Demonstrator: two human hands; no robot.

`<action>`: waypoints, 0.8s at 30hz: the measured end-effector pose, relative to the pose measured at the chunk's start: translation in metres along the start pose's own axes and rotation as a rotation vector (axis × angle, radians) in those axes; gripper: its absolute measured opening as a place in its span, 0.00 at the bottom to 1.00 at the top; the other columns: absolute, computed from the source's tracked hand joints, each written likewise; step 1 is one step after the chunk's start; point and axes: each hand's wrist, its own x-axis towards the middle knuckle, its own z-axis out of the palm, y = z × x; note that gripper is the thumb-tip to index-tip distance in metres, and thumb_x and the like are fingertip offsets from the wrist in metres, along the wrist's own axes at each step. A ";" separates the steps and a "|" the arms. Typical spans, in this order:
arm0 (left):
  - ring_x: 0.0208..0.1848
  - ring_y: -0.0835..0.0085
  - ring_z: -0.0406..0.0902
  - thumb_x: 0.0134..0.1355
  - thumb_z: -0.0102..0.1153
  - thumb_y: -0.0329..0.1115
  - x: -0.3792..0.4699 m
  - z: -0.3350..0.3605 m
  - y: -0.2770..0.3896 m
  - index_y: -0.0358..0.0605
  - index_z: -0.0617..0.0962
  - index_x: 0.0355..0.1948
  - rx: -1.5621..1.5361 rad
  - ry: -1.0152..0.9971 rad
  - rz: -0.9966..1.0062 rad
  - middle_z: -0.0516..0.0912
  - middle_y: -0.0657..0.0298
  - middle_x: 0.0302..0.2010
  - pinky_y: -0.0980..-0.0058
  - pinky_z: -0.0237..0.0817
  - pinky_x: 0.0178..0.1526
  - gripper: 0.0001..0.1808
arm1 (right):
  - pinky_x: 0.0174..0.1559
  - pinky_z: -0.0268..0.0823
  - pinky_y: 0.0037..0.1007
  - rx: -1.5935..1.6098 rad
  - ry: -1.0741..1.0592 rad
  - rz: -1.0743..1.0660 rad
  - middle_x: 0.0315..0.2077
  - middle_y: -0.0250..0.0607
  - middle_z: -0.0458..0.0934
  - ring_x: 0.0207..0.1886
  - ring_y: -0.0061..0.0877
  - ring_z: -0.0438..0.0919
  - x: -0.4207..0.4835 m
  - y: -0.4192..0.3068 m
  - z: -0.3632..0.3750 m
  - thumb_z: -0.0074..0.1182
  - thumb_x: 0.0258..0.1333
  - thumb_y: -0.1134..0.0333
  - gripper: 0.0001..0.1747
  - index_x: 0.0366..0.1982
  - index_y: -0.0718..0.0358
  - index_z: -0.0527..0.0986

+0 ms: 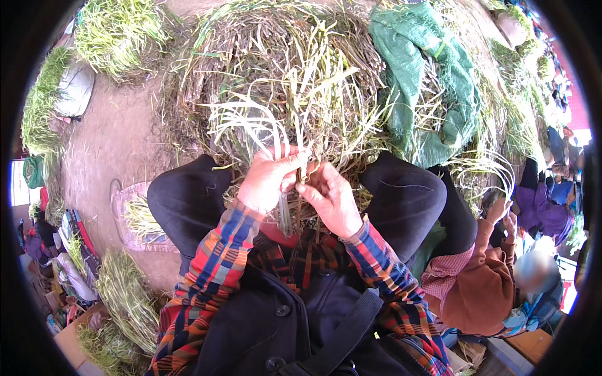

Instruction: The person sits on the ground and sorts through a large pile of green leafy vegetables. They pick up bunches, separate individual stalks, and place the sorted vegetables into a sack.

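Note:
My left hand (pixel 268 176) grips several pale, peeled stalks (pixel 251 120) whose leaves fan out above the fingers and whose white ends (pixel 285 214) hang below the palm. Close beside it, my right hand (pixel 327 195) pinches the lower part of a yellowish, leafy stalk (pixel 301 141) between thumb and fingers. Brown, dry outer layers dangle from that stalk under the hand. Both hands meet between my bent knees. Just beyond them rises a big heap of cut stalks (pixel 225 61) with brown stems and yellow-green leaves.
A green woven sack (pixel 400 61) lies crumpled right of the heap. To the right sits a co-worker (pixel 484 286) holding similar stalks. Left of my knee, a pink cloth sack (pixel 127 211) carries loose stalks. Bundled greens (pixel 127 296) lie at lower left; more piles (pixel 120 37) stand behind.

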 end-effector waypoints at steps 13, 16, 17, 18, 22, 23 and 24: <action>0.20 0.83 0.69 0.64 0.54 0.30 -0.004 -0.013 0.010 0.39 0.78 0.39 -0.154 0.142 0.144 0.82 0.59 0.35 0.85 0.56 0.17 0.06 | 0.25 0.63 0.30 -0.375 0.052 -0.043 0.17 0.40 0.70 0.20 0.23 0.68 -0.027 0.029 -0.021 0.58 0.55 0.69 0.10 0.26 0.65 0.70; 0.21 0.81 0.71 0.65 0.53 0.30 -0.001 -0.028 0.031 0.39 0.78 0.41 -0.147 0.185 0.253 0.81 0.61 0.31 0.85 0.57 0.18 0.07 | 0.34 0.70 0.41 -0.872 -0.241 0.165 0.25 0.46 0.79 0.30 0.41 0.79 -0.061 0.028 -0.041 0.56 0.52 0.59 0.10 0.31 0.58 0.76; 0.21 0.80 0.71 0.65 0.53 0.31 -0.001 -0.030 0.034 0.40 0.78 0.41 -0.117 0.253 0.263 0.81 0.61 0.31 0.85 0.58 0.18 0.07 | 0.37 0.71 0.44 -1.008 -0.345 0.363 0.28 0.46 0.81 0.35 0.45 0.80 -0.067 0.026 -0.047 0.55 0.51 0.57 0.11 0.34 0.55 0.78; 0.23 0.78 0.74 0.64 0.54 0.31 -0.001 -0.030 0.033 0.40 0.78 0.44 -0.110 0.231 0.242 0.82 0.60 0.32 0.85 0.59 0.19 0.09 | 0.38 0.72 0.43 -1.069 -0.358 0.349 0.28 0.44 0.81 0.34 0.43 0.81 -0.068 0.023 -0.053 0.56 0.50 0.56 0.12 0.35 0.52 0.80; 0.25 0.75 0.79 0.62 0.57 0.29 -0.002 -0.017 0.017 0.39 0.77 0.47 -0.067 0.078 0.184 0.83 0.56 0.34 0.83 0.60 0.20 0.13 | 0.34 0.73 0.38 -1.041 0.112 -0.023 0.27 0.47 0.81 0.31 0.41 0.81 -0.047 -0.003 -0.066 0.57 0.53 0.62 0.18 0.45 0.59 0.74; 0.27 0.74 0.80 0.61 0.58 0.28 -0.002 -0.012 0.012 0.39 0.76 0.47 -0.043 0.046 0.211 0.83 0.55 0.35 0.84 0.60 0.20 0.12 | 0.32 0.72 0.35 -0.970 0.233 -0.092 0.26 0.46 0.81 0.30 0.40 0.81 -0.040 -0.012 -0.064 0.57 0.53 0.64 0.19 0.48 0.61 0.72; 0.28 0.73 0.81 0.61 0.58 0.27 -0.002 -0.008 0.009 0.39 0.76 0.46 -0.014 -0.006 0.237 0.83 0.54 0.35 0.85 0.60 0.20 0.12 | 0.31 0.71 0.32 -0.830 0.231 -0.087 0.26 0.45 0.80 0.27 0.37 0.81 -0.033 -0.021 -0.062 0.57 0.54 0.67 0.19 0.49 0.61 0.72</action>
